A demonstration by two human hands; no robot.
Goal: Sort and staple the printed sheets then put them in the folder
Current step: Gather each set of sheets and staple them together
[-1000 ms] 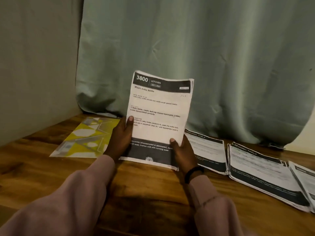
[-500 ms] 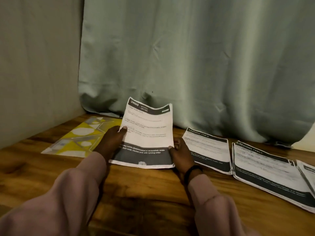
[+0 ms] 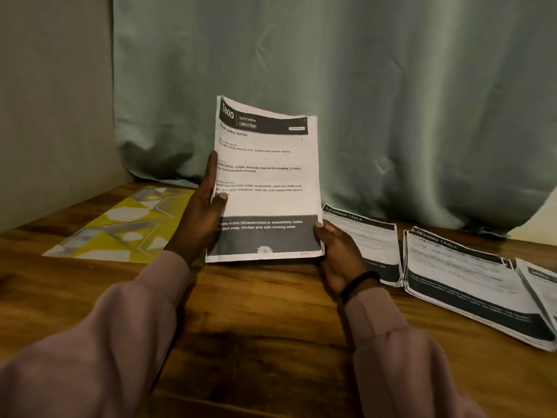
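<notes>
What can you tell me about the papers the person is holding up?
The stack of printed sheets is white paper with dark bands top and bottom, headed "KITCHEN" and "Wash baby bottle". It stands upright, bottom edge at the wooden table. The left hand grips its left edge; the right hand holds its bottom right corner.

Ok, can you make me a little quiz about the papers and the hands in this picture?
1. True or false: both hands hold the paper stack upright on the table.
2. The yellow folder lies: A) left of the stack, B) right of it, C) under the other piles.
3. Fill in: the big number on the top sheet is ____.

Key: 1 true: the left hand and right hand grip its sides. 2 A. 3 3800.
</notes>
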